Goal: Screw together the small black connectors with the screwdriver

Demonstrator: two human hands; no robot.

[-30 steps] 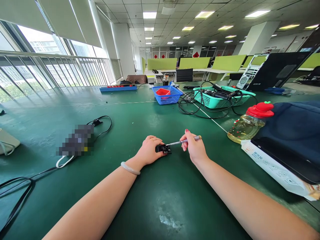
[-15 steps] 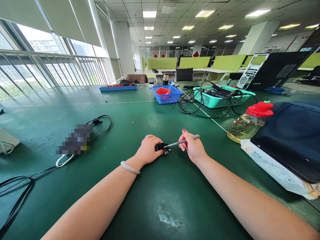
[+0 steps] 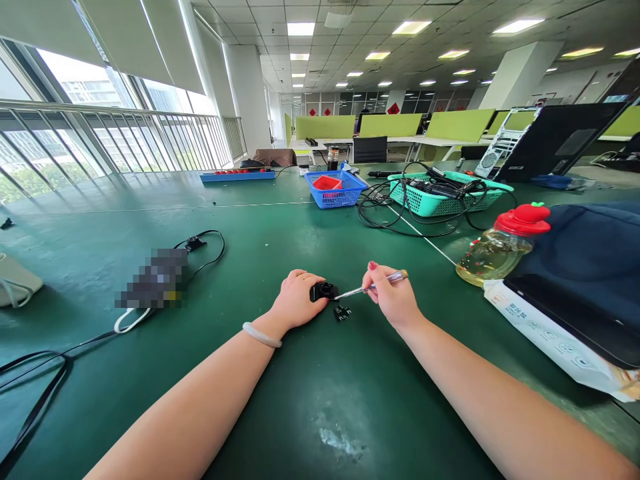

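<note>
Head view: the left hand (image 3: 299,298) rests on the table (image 3: 280,420), thumb and fingers closed about a black block (image 3: 320,292) that sits in front of the person. The right hand (image 3: 393,293) pinches a screwdriver (image 3: 351,293) between thumb and bent fingers, its tip at the block's right edge; I cannot tell whether they touch. A small black piece (image 3: 343,313) lies apart, just beside the block, nearer the person.

loose piece (image 3: 343,313) on table (image 3: 300,387), before block (image 3: 324,291); basket (image 3: 336,198) well behind both
</note>
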